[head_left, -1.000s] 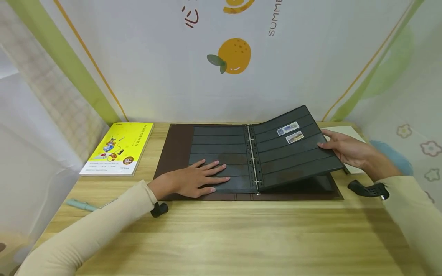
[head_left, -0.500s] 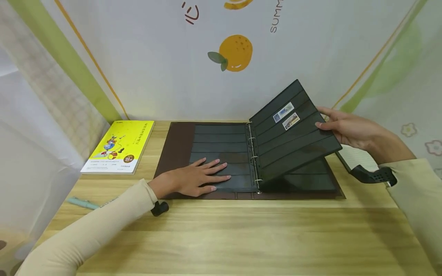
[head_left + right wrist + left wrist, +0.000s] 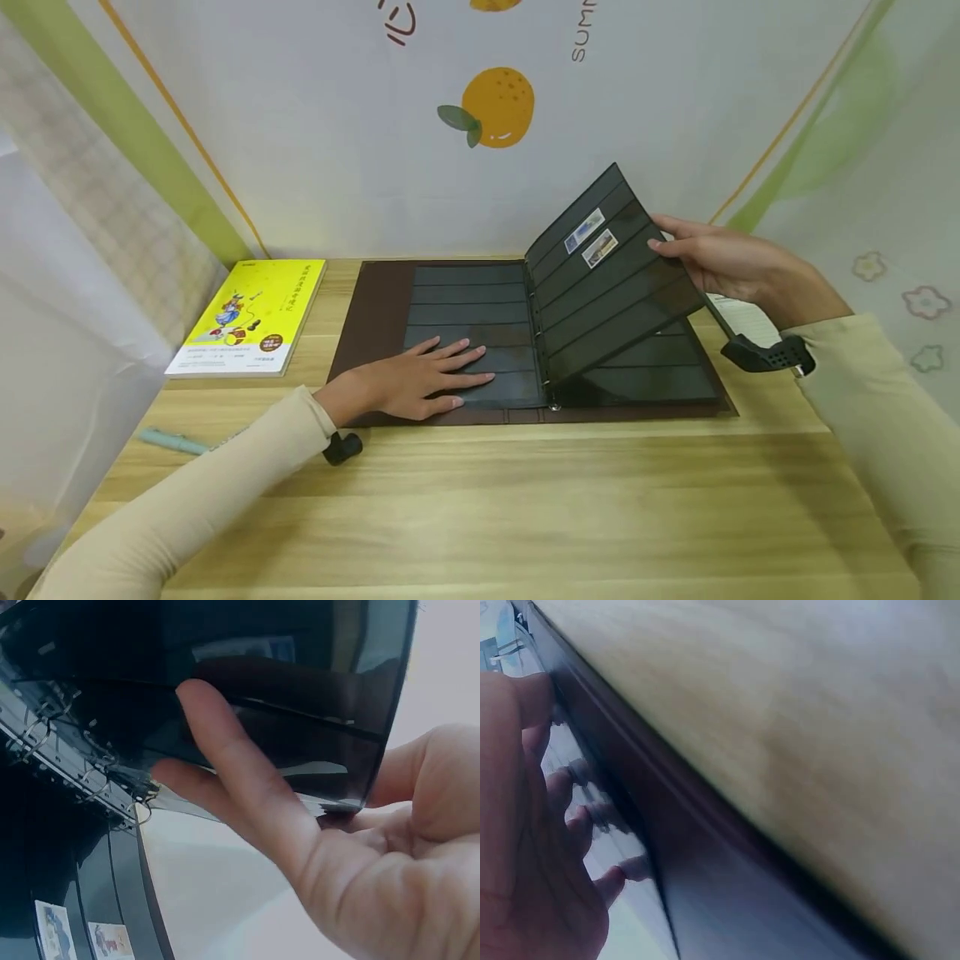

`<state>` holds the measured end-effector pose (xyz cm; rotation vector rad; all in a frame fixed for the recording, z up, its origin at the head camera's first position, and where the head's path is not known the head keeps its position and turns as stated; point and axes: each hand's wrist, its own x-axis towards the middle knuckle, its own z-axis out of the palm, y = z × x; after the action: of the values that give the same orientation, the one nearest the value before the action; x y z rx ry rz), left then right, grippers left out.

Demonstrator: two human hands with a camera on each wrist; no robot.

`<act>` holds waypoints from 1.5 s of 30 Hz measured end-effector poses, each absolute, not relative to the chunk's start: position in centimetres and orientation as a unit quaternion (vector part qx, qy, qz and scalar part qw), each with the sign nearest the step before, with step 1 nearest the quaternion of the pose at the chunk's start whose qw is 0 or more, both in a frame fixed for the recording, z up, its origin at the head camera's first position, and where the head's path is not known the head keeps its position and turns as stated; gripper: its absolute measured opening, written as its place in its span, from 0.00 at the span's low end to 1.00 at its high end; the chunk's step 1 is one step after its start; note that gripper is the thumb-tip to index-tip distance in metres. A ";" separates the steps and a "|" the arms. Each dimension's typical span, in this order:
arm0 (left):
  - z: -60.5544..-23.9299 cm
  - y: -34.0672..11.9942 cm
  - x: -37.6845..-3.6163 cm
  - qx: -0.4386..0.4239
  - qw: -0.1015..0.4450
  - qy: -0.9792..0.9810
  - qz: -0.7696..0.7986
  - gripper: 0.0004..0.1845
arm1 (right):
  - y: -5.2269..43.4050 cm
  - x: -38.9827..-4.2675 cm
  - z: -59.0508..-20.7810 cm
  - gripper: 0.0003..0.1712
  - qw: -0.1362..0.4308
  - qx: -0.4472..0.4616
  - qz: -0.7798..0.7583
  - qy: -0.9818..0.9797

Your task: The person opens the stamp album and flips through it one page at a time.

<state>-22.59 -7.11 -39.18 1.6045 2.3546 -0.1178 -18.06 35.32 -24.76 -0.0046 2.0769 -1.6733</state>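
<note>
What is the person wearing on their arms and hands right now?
Both arms wear long cream sleeves reaching the wrists. The left hand and right hand are bare: no gloves, and no rings are visible. A black device sits at the left wrist, and a black perforated strap with a mount at the right wrist.

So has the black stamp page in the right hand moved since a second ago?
Yes. The black stamp page has swung up on the binder rings, from low over the brown album cover to steeply tilted, held by the right hand.
</note>
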 end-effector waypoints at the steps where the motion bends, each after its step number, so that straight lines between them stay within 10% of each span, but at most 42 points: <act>1: -39.0 -7.1 -22.6 0.556 0.147 0.818 -0.037 0.29 | 35.2 -18.1 -24.7 0.45 0.235 -0.003 -0.612 0.755; 21: -35.0 -2.0 -22.4 0.463 0.137 0.856 0.186 0.36 | 30.5 -20.1 -22.7 0.43 0.227 -0.017 -0.641 0.733; 32: -26.7 6.4 -18.8 0.200 0.260 0.764 0.556 0.39 | 27.3 -20.9 -21.5 0.44 0.253 -0.053 -0.565 0.783; 45: -25.7 6.9 -18.2 0.169 0.281 0.736 0.592 0.38 | 25.3 -20.9 -21.2 0.44 0.282 -0.074 -0.560 0.775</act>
<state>-18.18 6.90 -25.70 0.4537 1.9719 1.5873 -20.92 25.35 -21.24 -0.1985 2.0772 -1.5004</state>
